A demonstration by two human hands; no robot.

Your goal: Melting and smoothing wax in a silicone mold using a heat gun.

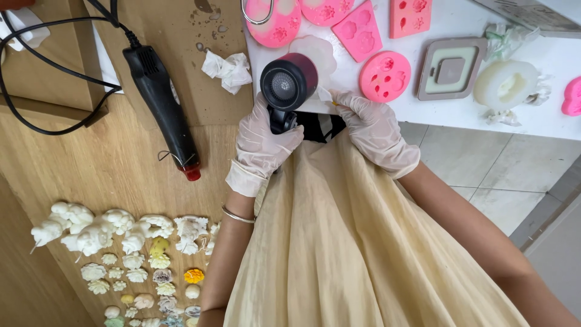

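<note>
White worktop (460, 112) carries pink silicone moulds (385, 76) at its near edge. Left hand (263, 142), gloved, is wrapped tight round the handle of a black and red hair dryer (288, 82). Right hand (372, 127), gloved, pinches a pale translucent mould (315, 51) lying beside the dryer's barrel.

A translucent mould (315, 53) is lying partly hidden behind the hair dryer (288, 82); the pink mould (572, 97) at right and small wax flowers (151, 321) below are running off frame.
</note>
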